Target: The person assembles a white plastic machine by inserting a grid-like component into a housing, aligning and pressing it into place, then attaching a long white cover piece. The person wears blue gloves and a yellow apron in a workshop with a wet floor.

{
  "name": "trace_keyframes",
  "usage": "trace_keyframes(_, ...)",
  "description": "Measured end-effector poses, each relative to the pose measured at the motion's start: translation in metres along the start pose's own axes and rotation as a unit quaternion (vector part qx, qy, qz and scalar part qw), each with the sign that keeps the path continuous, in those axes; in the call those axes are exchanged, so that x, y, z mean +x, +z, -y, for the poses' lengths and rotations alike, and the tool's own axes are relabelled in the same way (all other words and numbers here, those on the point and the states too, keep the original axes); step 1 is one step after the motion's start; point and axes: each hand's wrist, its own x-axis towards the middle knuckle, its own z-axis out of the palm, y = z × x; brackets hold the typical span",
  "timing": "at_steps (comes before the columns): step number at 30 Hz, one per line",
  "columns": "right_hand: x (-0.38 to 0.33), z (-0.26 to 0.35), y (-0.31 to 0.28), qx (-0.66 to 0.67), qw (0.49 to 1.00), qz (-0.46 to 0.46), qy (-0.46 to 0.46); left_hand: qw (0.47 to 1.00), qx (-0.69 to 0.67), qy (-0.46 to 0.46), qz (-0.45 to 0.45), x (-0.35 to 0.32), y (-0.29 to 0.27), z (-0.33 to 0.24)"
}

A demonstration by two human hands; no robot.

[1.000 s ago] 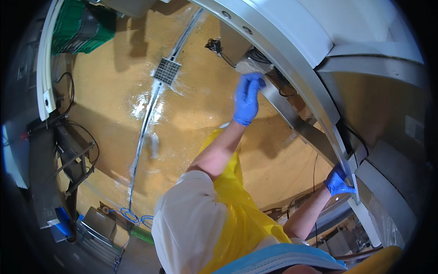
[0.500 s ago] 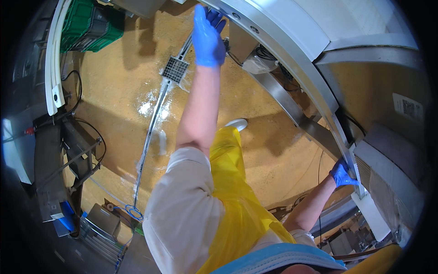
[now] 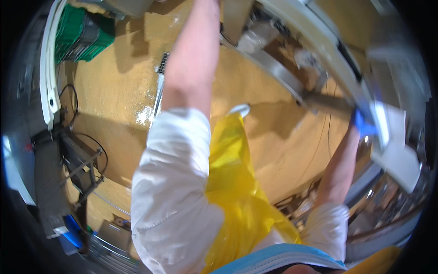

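My left forearm point(image 3: 194, 55) stretches straight ahead, and its hand lies beyond the top edge of the picture, so what it touches is hidden. At the right, my right hand point(image 3: 362, 124), in a blue glove, is closed around the near end of a long pale metal frame point(image 3: 326, 57). Motion blurs the fingers and the frame. A white flat panel point(image 3: 399, 166) hangs beside this hand, at the end of the frame.
Green crates point(image 3: 84, 34) stand at the far left, close to a white curved rail point(image 3: 48, 68). A floor drain grate point(image 3: 163, 63) lies partly behind my left forearm. Dark metal equipment point(image 3: 48, 182) lines the left side. A metal beam point(image 3: 273, 68) runs low under the frame.
My left hand has moved forward out of view. My right hand has moved forward and outward with the frame's near end and the white panel. The machine behind the frame now shows differently, blurred.
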Motion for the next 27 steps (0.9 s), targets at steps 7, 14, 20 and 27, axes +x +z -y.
trace_keyframes(7,0.002,-0.025,0.022,0.030,0.994,-0.108,-0.004,1.000,0.022,-0.016,-0.005,-0.011,-0.009,-0.027)
trace_keyframes(14,-0.057,0.005,0.034,0.028,0.991,-0.106,0.073,0.991,0.030,0.049,-0.125,-0.067,-0.049,-0.036)
trace_keyframes(20,-0.070,0.017,0.018,0.026,0.984,-0.125,0.127,0.981,0.028,0.093,-0.167,-0.102,-0.062,-0.051)
trace_keyframes(27,-0.056,0.026,-0.007,0.070,0.985,-0.055,0.147,0.985,0.035,0.057,-0.159,-0.092,-0.063,-0.039)
